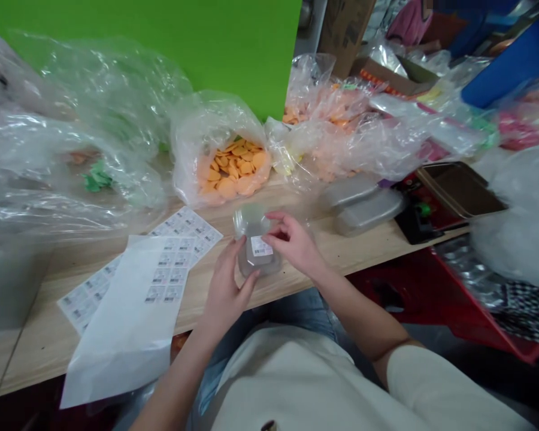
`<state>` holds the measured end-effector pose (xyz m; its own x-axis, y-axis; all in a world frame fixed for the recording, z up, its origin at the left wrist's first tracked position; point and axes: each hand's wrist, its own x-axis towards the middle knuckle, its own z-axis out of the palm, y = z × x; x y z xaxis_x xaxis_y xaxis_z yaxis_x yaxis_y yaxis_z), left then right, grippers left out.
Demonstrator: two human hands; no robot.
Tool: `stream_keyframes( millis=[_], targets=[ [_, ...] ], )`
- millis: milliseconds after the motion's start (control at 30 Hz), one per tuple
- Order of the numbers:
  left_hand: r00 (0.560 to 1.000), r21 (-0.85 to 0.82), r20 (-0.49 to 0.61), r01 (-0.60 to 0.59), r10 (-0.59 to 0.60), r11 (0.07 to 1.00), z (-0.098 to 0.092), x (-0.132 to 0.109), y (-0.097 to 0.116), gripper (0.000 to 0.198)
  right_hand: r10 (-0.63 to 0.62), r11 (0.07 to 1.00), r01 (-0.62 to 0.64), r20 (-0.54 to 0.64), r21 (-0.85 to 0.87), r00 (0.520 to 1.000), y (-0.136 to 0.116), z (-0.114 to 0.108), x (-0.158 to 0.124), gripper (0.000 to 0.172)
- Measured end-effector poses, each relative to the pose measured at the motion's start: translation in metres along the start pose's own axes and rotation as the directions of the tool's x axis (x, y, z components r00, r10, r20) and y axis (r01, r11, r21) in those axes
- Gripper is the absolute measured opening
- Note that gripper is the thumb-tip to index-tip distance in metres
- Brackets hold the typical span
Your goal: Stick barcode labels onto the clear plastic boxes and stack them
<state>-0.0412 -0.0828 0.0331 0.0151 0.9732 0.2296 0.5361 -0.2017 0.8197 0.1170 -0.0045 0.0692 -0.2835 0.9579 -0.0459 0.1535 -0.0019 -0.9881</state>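
A small clear plastic container [254,246] with a white barcode label [262,246] on it sits at the near edge of the wooden table [368,242]. My left hand [227,287] grips its left side, fingers curled round it. My right hand [294,242] pinches the label's right side on top of the container. Sheets of barcode labels [166,263] lie to the left, with a blank white backing sheet [130,323] hanging over the table edge.
An open bag of orange discs [231,167] stands behind the container. Other clear bags fill the left [72,155] and back right [341,131]. Stacked clear containers [363,203] lie to the right, beside a dark tray [460,188]. A green panel [206,42] is behind.
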Motion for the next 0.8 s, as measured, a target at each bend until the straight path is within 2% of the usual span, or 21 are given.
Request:
stream_keyframes(
  millis=[133, 233, 467, 600, 700, 800],
  targets=[
    [0.992, -0.2, -0.036, 0.108, -0.118, 0.974, -0.002, 0.001, 0.003, 0.04, -0.013, 0.995, 0.011, -0.017, -0.103, 1.0, 0.003, 0.01, 0.0, 0.039],
    [0.981, -0.265, -0.088, 0.142, -0.171, 0.954, 0.0, 0.006, 0.009, 0.033, -0.038, 0.988, 0.035, -0.018, -0.152, 0.999, 0.005, 0.012, -0.001, 0.039],
    [0.958, -0.182, -0.204, 0.166, -0.203, 0.969, 0.011, 0.014, 0.012, 0.033, -0.093, 0.959, 0.081, -0.031, -0.272, 0.995, 0.006, 0.013, -0.005, 0.038],
    [0.952, -0.15, -0.229, 0.173, -0.204, 0.974, 0.014, 0.014, 0.01, 0.037, -0.167, 0.905, 0.146, -0.016, -0.4, 0.986, 0.008, 0.016, -0.008, 0.037],
    [0.955, -0.167, -0.224, 0.161, -0.197, 0.973, 0.016, 0.015, 0.009, 0.04, -0.297, 0.809, 0.229, -0.04, -0.541, 0.954, 0.015, 0.014, -0.009, 0.039],
    [0.951, -0.189, -0.226, 0.171, -0.212, 0.967, 0.017, 0.015, 0.008, 0.041, -0.375, 0.769, 0.21, -0.16, -0.604, 0.913, 0.023, 0.004, -0.007, 0.036]
  ],
)
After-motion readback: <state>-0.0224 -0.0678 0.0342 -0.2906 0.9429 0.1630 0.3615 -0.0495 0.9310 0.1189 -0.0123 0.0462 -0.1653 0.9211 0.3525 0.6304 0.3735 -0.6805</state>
